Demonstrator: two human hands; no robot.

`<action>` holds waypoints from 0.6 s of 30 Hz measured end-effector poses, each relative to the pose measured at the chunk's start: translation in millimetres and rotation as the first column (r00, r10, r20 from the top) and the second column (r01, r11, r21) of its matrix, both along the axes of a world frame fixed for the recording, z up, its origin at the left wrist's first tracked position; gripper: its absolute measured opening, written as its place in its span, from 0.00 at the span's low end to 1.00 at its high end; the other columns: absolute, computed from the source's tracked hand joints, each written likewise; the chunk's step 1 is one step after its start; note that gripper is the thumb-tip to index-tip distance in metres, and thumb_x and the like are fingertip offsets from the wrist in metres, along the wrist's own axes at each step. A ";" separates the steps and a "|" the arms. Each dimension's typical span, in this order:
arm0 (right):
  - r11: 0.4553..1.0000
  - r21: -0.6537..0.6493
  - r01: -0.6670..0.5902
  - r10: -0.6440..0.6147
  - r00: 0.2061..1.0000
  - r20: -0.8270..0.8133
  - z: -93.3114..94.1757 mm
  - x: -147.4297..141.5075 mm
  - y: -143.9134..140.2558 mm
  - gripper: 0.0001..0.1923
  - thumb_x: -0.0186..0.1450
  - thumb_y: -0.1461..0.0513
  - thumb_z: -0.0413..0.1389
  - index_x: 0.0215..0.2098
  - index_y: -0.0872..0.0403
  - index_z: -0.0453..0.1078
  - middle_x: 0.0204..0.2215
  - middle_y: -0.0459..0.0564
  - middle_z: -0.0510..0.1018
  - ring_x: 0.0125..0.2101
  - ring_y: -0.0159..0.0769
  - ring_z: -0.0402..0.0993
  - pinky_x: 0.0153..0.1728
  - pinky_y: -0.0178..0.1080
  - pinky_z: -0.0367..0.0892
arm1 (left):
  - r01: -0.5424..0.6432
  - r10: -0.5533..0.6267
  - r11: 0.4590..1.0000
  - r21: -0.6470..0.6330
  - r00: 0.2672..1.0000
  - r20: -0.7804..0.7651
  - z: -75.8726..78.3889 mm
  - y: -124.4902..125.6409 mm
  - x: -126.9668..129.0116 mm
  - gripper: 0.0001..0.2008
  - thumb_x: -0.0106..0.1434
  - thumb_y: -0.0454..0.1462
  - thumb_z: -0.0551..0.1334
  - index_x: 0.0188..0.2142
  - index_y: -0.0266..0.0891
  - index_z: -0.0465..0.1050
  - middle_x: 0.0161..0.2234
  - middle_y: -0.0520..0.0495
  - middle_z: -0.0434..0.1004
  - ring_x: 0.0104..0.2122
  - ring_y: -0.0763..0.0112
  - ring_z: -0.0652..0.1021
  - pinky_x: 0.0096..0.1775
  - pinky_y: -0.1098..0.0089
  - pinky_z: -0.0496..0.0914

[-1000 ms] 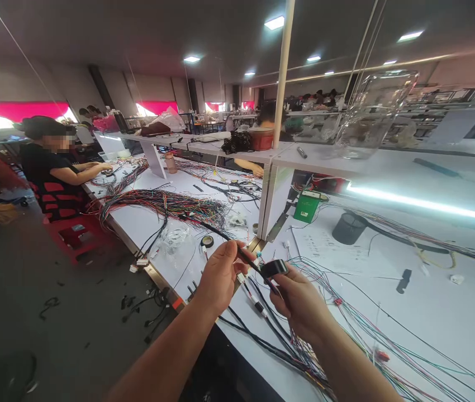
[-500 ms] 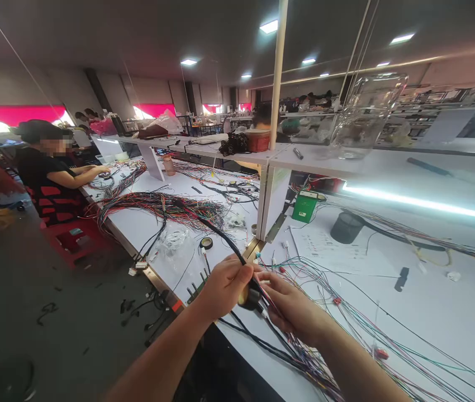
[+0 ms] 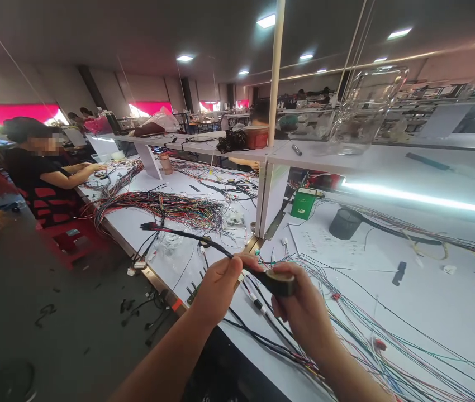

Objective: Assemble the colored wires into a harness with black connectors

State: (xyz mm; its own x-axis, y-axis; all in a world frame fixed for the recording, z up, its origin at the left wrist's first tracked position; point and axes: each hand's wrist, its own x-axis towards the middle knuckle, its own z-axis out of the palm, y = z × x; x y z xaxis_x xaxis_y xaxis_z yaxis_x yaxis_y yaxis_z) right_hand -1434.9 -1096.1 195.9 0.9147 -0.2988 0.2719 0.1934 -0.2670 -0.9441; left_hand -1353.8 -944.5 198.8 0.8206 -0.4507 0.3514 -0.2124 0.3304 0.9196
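Note:
My left hand (image 3: 218,287) pinches a black taped wire bundle (image 3: 187,237) that sticks out to the left, its free end lifted above the white workbench (image 3: 438,301). My right hand (image 3: 304,310) grips a roll of black tape (image 3: 281,282) pressed against the same bundle, close beside the left hand. Below both hands, many coloured loose wires (image 3: 359,340) spread over the bench toward the right.
A heap of coloured wires (image 3: 170,204) lies on the bench to the left. A seated person (image 3: 40,167) works at its far end. A green box (image 3: 302,204), a black mesh cup (image 3: 344,223) and a shelf (image 3: 346,162) with a lit strip stand ahead. A second tape roll (image 3: 205,241) lies nearby.
The tape roll went from above the bundle to beneath it and is back on top. The bundle's free end has swung out to the left and lifted.

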 end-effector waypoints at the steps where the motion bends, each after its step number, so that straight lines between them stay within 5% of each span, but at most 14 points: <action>1: 0.986 0.164 -0.039 0.066 0.984 -0.168 0.5 1.2 -4.0 0.09 0.65 0.62 0.48 0.44 0.51 0.62 0.21 0.40 0.65 0.15 0.24 0.61 0.14 0.28 0.55 | 0.040 -0.039 0.999 -0.034 0.999 0.029 0.3 0.3 0.1 0.20 0.68 0.47 0.52 0.39 0.38 0.78 0.41 0.40 0.80 0.52 0.58 0.72 0.56 0.58 0.61; 3: 0.901 0.411 -0.140 0.319 0.855 -0.408 3.0 4.0 -12.8 0.09 0.63 0.60 0.52 0.41 0.53 0.63 0.17 0.36 0.59 0.11 0.21 0.52 0.11 0.26 0.45 | 0.132 -0.129 0.991 -0.030 0.988 0.088 2.0 0.8 1.5 0.20 0.69 0.47 0.52 0.41 0.37 0.78 0.42 0.39 0.80 0.53 0.57 0.72 0.57 0.56 0.60; 5: 0.811 0.539 -0.226 0.515 0.713 -0.476 7.2 4.8 -21.0 0.13 0.61 0.57 0.56 0.40 0.55 0.64 0.20 0.37 0.62 0.10 0.18 0.49 0.09 0.26 0.40 | 0.185 -0.190 0.981 0.052 0.972 0.139 5.0 1.1 4.2 0.21 0.69 0.47 0.51 0.43 0.37 0.78 0.41 0.39 0.80 0.50 0.56 0.74 0.55 0.56 0.63; 8: 0.791 0.532 -0.304 0.552 0.728 -0.406 14.3 -1.6 -28.3 0.18 0.63 0.54 0.55 0.50 0.50 0.61 0.27 0.41 0.68 0.13 0.20 0.57 0.12 0.27 0.48 | 0.078 -0.120 0.982 0.174 0.961 0.250 8.9 0.6 8.5 0.22 0.69 0.47 0.50 0.43 0.38 0.78 0.41 0.39 0.80 0.42 0.60 0.78 0.48 0.60 0.68; 10: 0.853 0.370 -0.369 0.490 0.810 -0.322 16.5 -8.4 -27.9 0.21 0.65 0.57 0.54 0.55 0.44 0.57 0.34 0.45 0.70 0.20 0.24 0.64 0.19 0.30 0.59 | -0.068 0.012 0.981 0.181 0.955 0.297 9.0 -1.5 10.2 0.20 0.69 0.46 0.51 0.40 0.38 0.79 0.38 0.41 0.80 0.34 0.65 0.78 0.42 0.64 0.71; 12: 0.921 0.027 -0.388 0.384 0.896 -0.223 15.1 -13.5 -23.1 0.21 0.64 0.62 0.53 0.55 0.43 0.59 0.46 0.50 0.69 0.27 0.28 0.68 0.28 0.35 0.67 | -0.173 0.116 0.969 0.174 0.947 0.299 6.8 -5.0 10.1 0.19 0.68 0.46 0.52 0.37 0.38 0.79 0.35 0.42 0.79 0.28 0.69 0.76 0.35 0.67 0.70; 15: 0.835 -0.492 -0.245 0.277 0.961 -0.009 7.4 -15.0 -12.3 0.20 0.64 0.66 0.50 0.50 0.41 0.68 0.56 0.52 0.61 0.37 0.35 0.70 0.38 0.43 0.68 | -0.165 0.132 0.972 0.164 0.972 0.194 1.0 -10.6 7.6 0.19 0.68 0.47 0.53 0.38 0.38 0.78 0.33 0.43 0.78 0.24 0.72 0.73 0.29 0.70 0.67; 16: 0.808 -0.558 -0.188 0.259 0.965 0.050 4.4 -14.1 -9.6 0.18 0.64 0.66 0.49 0.48 0.41 0.70 0.55 0.52 0.62 0.38 0.37 0.70 0.39 0.44 0.67 | -0.133 0.116 0.980 0.146 0.986 0.124 -1.0 -12.0 6.7 0.18 0.68 0.47 0.53 0.40 0.37 0.77 0.33 0.44 0.77 0.24 0.73 0.71 0.28 0.71 0.66; 18: 0.882 -0.464 -0.083 0.149 0.983 0.108 -0.5 -11.2 -7.4 0.13 0.65 0.64 0.49 0.43 0.45 0.72 0.48 0.52 0.69 0.35 0.37 0.71 0.35 0.42 0.67 | -0.068 0.070 0.996 0.060 0.997 -0.036 -4.5 -13.9 5.5 0.18 0.68 0.47 0.54 0.41 0.37 0.76 0.31 0.46 0.76 0.25 0.74 0.70 0.29 0.71 0.65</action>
State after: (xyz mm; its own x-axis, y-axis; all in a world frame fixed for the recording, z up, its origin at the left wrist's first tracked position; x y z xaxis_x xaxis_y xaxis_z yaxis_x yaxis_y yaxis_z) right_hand -1446.1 -1103.5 195.4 0.8791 -0.0053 0.4766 0.3676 -0.6289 -0.6851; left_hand -1348.3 -958.3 194.3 0.8626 -0.4117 0.2939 -0.1971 0.2616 0.9448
